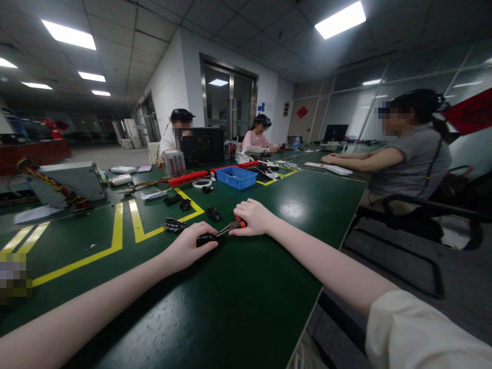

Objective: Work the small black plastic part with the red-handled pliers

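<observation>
The small black part (206,239) is on or just over the green table (277,277), in front of the person, under the fingers of the left hand (188,247). Those fingers are closed around it, so much of it is hidden. Its long side seems to run left to right, with the bare end pointing right, but I cannot tell which end is its front. The pliers (232,226) come in from the right, their thin nose pointing left and a bit down, with the tip right at that bare end. The fingers of the right hand (253,218) are wrapped around the red handles. I think the step in hand is working on the end of the part with the pliers. The tip is too small to tell if it bites on anything. The next move seems to call for a still left hand and a careful squeeze or pull from the right. Just past the hands lies a loose black piece (213,213), and a black clump (174,224) sits to its left, by the yellow tape (136,220). Farther back is a blue tray (240,183), and a person in a grey top (413,159) sits off to the right
</observation>
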Demonstrator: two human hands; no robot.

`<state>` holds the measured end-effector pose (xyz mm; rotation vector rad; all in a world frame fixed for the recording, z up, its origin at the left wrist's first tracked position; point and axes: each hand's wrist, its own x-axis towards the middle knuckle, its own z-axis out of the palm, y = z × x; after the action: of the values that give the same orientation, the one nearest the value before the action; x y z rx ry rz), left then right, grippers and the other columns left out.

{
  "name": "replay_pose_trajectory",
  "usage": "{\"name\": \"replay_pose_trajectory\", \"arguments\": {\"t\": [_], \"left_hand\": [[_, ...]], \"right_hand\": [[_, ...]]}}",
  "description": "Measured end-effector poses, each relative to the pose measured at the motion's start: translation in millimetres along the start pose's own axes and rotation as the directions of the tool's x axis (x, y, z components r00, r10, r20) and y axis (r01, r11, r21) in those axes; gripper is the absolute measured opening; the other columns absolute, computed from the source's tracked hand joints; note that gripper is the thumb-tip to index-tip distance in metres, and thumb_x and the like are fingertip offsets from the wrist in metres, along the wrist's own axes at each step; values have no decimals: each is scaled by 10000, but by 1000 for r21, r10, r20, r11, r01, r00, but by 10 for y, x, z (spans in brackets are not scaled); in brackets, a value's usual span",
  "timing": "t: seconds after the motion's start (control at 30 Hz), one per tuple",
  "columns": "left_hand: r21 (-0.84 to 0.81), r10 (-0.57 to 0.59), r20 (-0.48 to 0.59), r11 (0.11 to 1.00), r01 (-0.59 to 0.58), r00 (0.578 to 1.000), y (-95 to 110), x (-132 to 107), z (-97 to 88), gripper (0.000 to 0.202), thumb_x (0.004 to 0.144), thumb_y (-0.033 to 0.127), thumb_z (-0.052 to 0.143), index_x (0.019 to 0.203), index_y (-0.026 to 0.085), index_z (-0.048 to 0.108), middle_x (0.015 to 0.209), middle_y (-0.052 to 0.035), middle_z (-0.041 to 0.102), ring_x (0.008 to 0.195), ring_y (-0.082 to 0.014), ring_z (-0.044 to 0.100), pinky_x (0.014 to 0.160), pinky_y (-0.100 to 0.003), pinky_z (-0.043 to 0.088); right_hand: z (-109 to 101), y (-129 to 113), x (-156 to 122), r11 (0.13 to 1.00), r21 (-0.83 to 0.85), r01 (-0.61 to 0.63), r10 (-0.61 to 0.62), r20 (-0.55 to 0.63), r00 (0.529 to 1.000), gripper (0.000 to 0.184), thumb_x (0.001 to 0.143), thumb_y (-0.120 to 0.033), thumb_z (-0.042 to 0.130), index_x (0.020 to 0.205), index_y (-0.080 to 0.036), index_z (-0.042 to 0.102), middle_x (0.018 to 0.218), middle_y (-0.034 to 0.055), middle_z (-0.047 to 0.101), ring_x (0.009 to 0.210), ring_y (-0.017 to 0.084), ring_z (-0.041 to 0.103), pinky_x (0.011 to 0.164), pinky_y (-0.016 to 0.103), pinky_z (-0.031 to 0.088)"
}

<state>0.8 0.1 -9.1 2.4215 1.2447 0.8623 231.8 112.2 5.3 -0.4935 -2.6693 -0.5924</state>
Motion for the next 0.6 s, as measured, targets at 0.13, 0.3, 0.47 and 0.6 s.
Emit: {"name": "replay_pose_trajectory", "arguments": {"t": [0.13, 0.3, 0.47, 0.6], "left_hand": [[-9, 36, -28, 999, -37, 999, -3, -4, 0, 171, 857, 262, 592, 1008, 185, 613, 1008, -58, 619, 955, -207, 577, 873, -346, 461], [-6, 71, -49, 997, -72, 996, 8, -12, 4, 171, 844, 216, 600, 1013, 187, 604, 1026, -58, 609, 956, -198, 582, 877, -338, 472], [12, 86, -36, 996, -85, 996, 16, -16, 13, 169, 851, 204, 585, 1019, 196, 599, 1035, -55, 601, 960, -199, 581, 872, -334, 478], [49, 61, 6, 997, -61, 998, 43, -33, 25, 161, 862, 202, 570, 1021, 202, 595, 1033, -50, 595, 950, -199, 577, 858, -330, 476]], "right_hand": [[-2, -14, 1, 1000, 20, -20, 19, 48, 999, 532, 828, -683, 453, 753, -162, 530, 767, 54, 569, 700, 174, 507, 641, 276, 283], [-25, -28, 12, 998, 53, -43, 36, 130, 991, 519, 845, -667, 448, 758, -162, 529, 755, 53, 575, 695, 174, 514, 627, 270, 287], [-50, -23, 19, 998, 54, -40, 32, 146, 989, 523, 837, -672, 456, 746, -162, 531, 743, 50, 575, 696, 172, 513, 622, 269, 282], [-52, -17, 13, 999, 51, -15, 9, 128, 992, 533, 826, -684, 458, 741, -163, 531, 733, 42, 572, 692, 167, 506, 623, 269, 271]]}}
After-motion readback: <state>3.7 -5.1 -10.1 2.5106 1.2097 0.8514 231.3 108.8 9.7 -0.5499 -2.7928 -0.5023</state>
